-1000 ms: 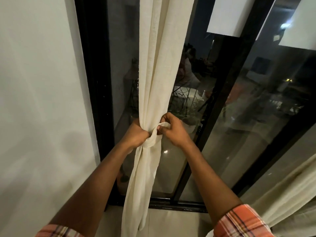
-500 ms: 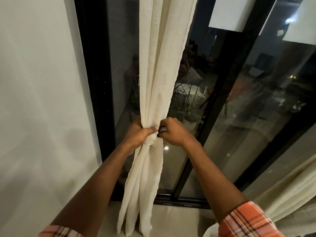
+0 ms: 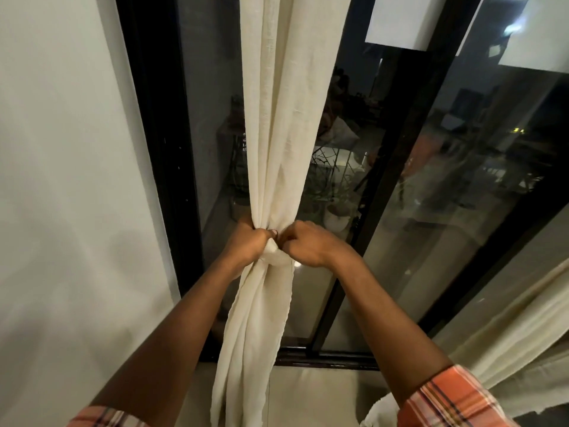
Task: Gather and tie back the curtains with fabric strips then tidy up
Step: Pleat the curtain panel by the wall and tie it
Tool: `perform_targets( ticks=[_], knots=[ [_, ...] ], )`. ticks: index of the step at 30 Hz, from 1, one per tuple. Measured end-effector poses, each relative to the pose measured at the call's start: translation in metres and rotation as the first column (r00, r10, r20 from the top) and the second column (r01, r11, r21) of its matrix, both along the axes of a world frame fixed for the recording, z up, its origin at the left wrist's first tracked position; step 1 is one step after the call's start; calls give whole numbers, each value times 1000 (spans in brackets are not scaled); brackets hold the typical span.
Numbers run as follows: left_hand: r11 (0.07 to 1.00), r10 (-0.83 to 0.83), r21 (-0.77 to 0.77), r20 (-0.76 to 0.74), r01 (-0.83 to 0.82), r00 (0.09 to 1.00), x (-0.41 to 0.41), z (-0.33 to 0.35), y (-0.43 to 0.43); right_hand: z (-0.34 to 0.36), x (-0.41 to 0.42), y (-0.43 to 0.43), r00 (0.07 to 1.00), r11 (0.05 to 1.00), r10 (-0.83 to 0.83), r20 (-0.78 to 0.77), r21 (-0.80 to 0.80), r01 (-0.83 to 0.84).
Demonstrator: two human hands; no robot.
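A cream curtain hangs gathered into a narrow bundle in front of a dark glass door. A cream fabric strip is wrapped round the bundle at its waist. My left hand grips the strip and the bundle from the left, thumb on top. My right hand pinches the strip's end from the right, fingers curled. The two hands almost touch at the knot. Below them the curtain falls loose to the floor. Most of the strip is hidden by my fingers.
A white wall stands on the left. The black door frame and its bottom track run behind the curtain. A second cream curtain hangs at the lower right. Pale floor tiles lie below.
The strip's loose loop has been pulled tight round the bundle. My hands have drawn closer together at the knot, and the curtain below is cinched narrower.
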State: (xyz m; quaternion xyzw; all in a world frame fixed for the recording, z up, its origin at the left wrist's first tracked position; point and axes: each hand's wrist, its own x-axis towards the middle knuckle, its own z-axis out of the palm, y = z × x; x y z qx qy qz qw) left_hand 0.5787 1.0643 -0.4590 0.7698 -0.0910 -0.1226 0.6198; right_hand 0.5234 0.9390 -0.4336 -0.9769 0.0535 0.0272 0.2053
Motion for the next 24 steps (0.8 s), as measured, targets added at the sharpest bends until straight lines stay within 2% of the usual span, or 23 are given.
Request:
perform_targets(
  ticks=[3,5,6,8,10,12,13,17,20,22,24],
  knots=[
    [999,-43,-18,51,44,998,-4,-1,-3,8,0,3,993,998,-41,-112,43,46],
    [999,-35,-24,58,36,998,-2,-1,-3,3,1,-2,996,984,-51,-76,164,63],
    [999,-25,-21,46,26,999,-1,-2,-2,-4,2,-6,998,967,-67,-7,246,67],
    [1000,-26,-8,21,26,999,2,-2,2,-21,1,-12,964,916,-137,227,400,36],
    [998,-56,22,18,56,998,5,-3,7,-39,-6,-12,840,853,-279,466,522,-6],
    [993,-95,67,27,93,995,6,-3,11,-49,-15,-7,729,809,-382,569,587,-34],
    [991,-110,81,39,107,993,6,-3,12,-52,-18,-5,719,813,-374,585,581,-50],
    [981,-147,144,107,131,983,6,-1,11,-59,-24,-5,794,872,-195,576,472,-128],
    [981,-133,158,114,114,985,8,-1,11,-63,-23,-11,814,943,-117,569,320,-89],
    [982,-129,155,116,110,985,8,-2,10,-65,-24,-10,762,973,-90,642,221,-71],
    [985,-118,140,117,101,986,7,-5,8,-68,-26,-4,632,989,-67,772,135,-59]
  ],
)
